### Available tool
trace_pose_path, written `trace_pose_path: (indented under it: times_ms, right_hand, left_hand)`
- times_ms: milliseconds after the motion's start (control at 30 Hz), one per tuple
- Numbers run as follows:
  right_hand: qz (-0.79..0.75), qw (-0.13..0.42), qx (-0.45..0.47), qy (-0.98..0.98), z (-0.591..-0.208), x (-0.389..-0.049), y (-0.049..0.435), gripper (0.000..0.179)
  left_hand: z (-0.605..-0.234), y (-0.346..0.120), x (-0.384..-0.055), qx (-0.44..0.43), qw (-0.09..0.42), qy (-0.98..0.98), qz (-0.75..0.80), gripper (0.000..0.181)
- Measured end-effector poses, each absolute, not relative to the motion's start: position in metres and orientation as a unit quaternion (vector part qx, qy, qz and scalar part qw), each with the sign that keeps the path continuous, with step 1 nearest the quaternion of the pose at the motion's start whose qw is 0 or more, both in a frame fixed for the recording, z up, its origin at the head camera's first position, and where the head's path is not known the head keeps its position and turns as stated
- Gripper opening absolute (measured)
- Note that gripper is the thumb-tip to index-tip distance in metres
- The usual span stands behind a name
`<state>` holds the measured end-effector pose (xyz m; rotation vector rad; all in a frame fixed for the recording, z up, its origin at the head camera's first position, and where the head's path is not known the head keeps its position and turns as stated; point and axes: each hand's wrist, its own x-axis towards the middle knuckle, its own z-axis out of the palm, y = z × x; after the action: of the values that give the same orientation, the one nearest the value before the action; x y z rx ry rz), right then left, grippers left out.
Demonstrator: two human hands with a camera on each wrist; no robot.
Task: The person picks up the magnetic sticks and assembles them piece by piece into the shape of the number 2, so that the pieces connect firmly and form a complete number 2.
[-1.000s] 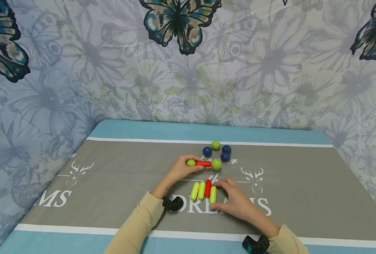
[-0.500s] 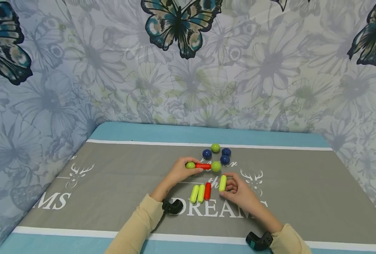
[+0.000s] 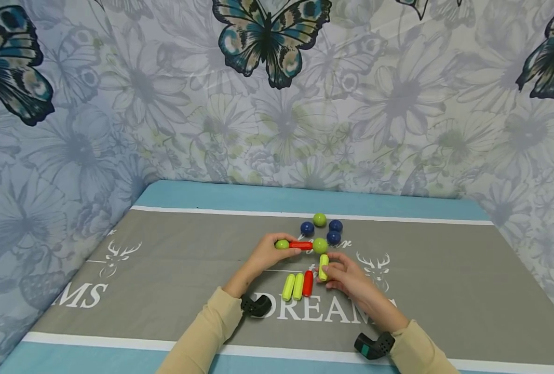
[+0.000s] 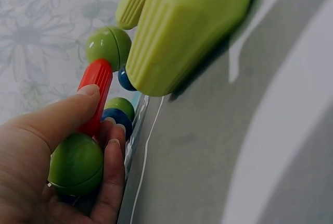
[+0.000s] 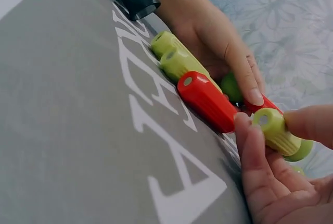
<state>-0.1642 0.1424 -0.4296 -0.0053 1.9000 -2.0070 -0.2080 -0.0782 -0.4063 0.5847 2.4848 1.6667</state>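
Observation:
My left hand (image 3: 268, 252) pinches a red toy rod (image 3: 300, 245) between thumb and fingers. A green ball (image 4: 78, 162) joins its left end, within the grasp, and another green ball (image 3: 320, 245) sits at its right end. A ribbed yellow-green rod (image 3: 323, 267) is pinched in my right hand (image 3: 353, 278), close to the near side of that right ball; whether they touch I cannot tell. In the right wrist view, a metal disc shows on the end of this yellow-green rod (image 5: 276, 130).
Two yellow-green rods (image 3: 288, 287) and a red rod (image 3: 308, 283) lie side by side, nearer the person. Beyond the hands stand several blue balls (image 3: 334, 238) and a green ball (image 3: 320, 220). A grey printed mat (image 3: 188, 259) lies under everything. Black devices (image 3: 375, 346) are on both wrists.
The right hand has picked up the yellow-green rod from the end of the row and carried it up to the right green ball. The left hand keeps its hold, almost still.

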Motion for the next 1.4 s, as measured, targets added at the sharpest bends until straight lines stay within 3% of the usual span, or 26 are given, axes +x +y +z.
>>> trace_pose_path:
  times_ms: [467, 633, 1000, 1400]
  right_hand:
    - [-0.724, 0.225, -0.030, 0.652, -0.435, -0.178, 0.146, 0.057]
    - [-0.708, 0.210, -0.020, 0.674, -0.432, -0.181, 0.144, 0.061]
    - [-0.635, 0.162, -0.009, 0.755, -0.435, -0.195, 0.135, 0.060]
    - [-0.667, 0.169, 0.009, 0.726, -0.437, -0.204, 0.135, 0.054]
  left_hand:
    - [-0.420, -0.078, -0.220, 0.186, 0.060, 0.806, 0.559, 0.025]
    - [-0.445, -0.079, -0.233, 0.177, 0.051, 0.813, 0.552, 0.027]
    - [-0.446, -0.078, -0.242, 0.213, 0.026, 0.839, 0.501, 0.020]
    - [-0.447, -0.078, -0.253, 0.242, 0.015, 0.851, 0.467, 0.017]
